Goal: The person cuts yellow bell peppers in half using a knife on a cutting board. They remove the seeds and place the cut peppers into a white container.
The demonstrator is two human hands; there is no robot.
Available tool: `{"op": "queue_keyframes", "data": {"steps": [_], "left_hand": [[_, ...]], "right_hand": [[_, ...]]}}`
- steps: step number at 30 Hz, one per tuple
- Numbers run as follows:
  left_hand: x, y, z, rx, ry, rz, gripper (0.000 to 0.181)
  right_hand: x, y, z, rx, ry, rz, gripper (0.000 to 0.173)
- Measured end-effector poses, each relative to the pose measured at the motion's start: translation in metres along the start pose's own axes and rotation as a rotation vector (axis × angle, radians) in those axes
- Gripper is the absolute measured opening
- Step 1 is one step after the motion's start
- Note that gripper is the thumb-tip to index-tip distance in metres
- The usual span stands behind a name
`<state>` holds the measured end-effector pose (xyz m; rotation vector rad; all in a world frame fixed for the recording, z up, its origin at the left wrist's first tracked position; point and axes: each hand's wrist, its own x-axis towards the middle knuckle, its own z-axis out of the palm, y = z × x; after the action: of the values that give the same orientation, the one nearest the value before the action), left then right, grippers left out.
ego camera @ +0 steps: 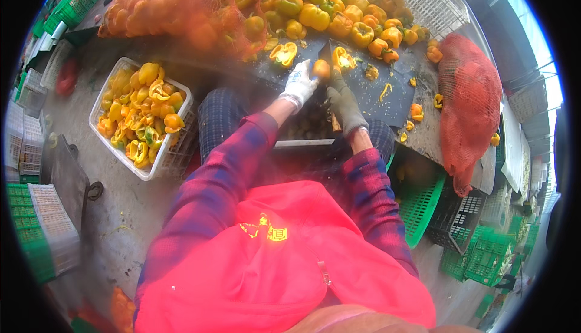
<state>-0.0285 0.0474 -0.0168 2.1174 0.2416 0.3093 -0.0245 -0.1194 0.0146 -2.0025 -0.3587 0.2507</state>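
Observation:
My left hand point(298, 84), in a white glove, holds a small orange-yellow bell pepper point(321, 69) at the near edge of the dark work surface point(358, 88). Just right of it is my right hand point(346, 105) in a grey-green glove, closed around something mostly hidden; a dark blade point(325, 53) shows beyond the pepper, and a light wooden piece shows below the hand. Two cut pepper halves lie farther out, one to the left point(283, 54) and one to the right point(343, 58). Whole yellow and orange peppers point(314, 17) are heaped behind them.
On the left stands a white crate point(145, 175) of cut peppers. A red mesh sack point(154, 10) of peppers lies at the back left, another full sack point(470, 101) at the right. A white crate point(422, 4) is tipped at the back; a green basket point(415, 206) sits below right.

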Motion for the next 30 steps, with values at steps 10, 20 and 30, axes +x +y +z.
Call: {"op": "queue_keyframes", "data": {"steps": [10, 20, 30], "left_hand": [[0.029, 0.015, -0.028, -0.048, 0.037, 0.311, 0.059], [0.040, -0.055, -0.099, -0.123, 0.305, 0.209, 0.049], [0.073, -0.049, -0.075, -0.012, 0.275, 0.149, 0.050]], "right_hand": [[0.085, -0.026, -0.044, 0.047, 0.251, -0.136, 0.063], [0.209, -0.088, 0.010, 0.342, 0.432, -0.167, 0.059], [0.152, -0.084, -0.030, 0.081, -0.295, 0.149, 0.052]]}}
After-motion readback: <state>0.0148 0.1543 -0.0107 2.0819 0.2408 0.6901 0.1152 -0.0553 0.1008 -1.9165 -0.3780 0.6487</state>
